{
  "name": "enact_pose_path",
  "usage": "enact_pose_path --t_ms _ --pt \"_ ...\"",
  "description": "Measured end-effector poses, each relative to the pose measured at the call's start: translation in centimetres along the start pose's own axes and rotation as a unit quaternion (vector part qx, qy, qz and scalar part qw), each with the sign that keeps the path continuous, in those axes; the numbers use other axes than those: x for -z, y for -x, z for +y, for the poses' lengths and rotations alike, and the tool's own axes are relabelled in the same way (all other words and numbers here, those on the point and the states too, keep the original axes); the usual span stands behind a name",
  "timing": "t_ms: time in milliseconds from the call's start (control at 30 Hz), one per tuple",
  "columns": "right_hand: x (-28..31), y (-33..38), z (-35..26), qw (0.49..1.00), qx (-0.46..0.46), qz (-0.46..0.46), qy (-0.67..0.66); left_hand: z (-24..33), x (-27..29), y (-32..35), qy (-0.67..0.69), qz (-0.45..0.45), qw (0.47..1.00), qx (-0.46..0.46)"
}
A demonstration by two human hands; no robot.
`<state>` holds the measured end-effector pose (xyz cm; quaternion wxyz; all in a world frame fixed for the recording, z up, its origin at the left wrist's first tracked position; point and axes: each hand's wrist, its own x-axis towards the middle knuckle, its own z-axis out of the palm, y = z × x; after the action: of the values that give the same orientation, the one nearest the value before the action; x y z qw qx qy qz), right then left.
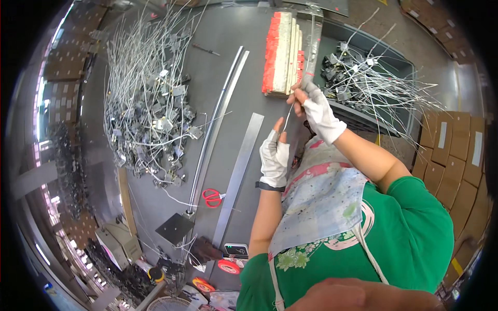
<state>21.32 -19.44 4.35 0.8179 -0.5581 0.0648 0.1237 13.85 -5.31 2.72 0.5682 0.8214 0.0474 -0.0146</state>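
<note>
While both gloved hands work over the grey table, the left hand pinches the lower end of a thin wire and the right hand has its fingers closed on the upper end. Judging by this, the wire is being drawn taut or threaded; next it likely needs a steady pull. Close ahead stands a red-edged block; a bin of wired parts lies right, metal strips left, leaving little room.

I am in an assembly workshop: my grey bench carries a heap of thin silver wires with small metal fittings, long flat metal strips, red-handled scissors, and stacked brown cardboard boxes stand alongside.
</note>
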Motion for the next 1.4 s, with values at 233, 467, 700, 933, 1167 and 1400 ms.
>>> enact_pose_path --t_ms 233,467,700,933,1167,1400 --pt "6.3 -5.0 2.1 0.985 -0.045 0.154 -0.059 -1.0 -5.4 -3.4 0.004 -0.066 0.998 -0.002" --pt "10.2 -10.9 3.5 0.976 -0.031 0.210 0.041 -1.6 -10.3 -6.9 0.007 -0.028 1.000 0.005" --pt "12.5 -12.9 3.2 0.976 -0.080 0.201 0.029 -1.9 -12.6 -8.4 -0.054 -0.006 0.998 0.006" --pt "11.8 -13.9 1.1 0.942 -0.050 0.103 0.316 -1.8 -12.8 -8.7 -0.142 -0.005 0.990 -0.004" --pt "11.9 -15.5 1.3 0.928 -0.113 0.091 0.343 -2.5 -13.0 -8.6 -0.121 0.007 0.993 -0.010" --pt "11.4 -13.6 0.9 0.983 -0.101 0.135 0.069 -2.3 -12.9 -8.6 -0.107 0.000 0.994 0.023"
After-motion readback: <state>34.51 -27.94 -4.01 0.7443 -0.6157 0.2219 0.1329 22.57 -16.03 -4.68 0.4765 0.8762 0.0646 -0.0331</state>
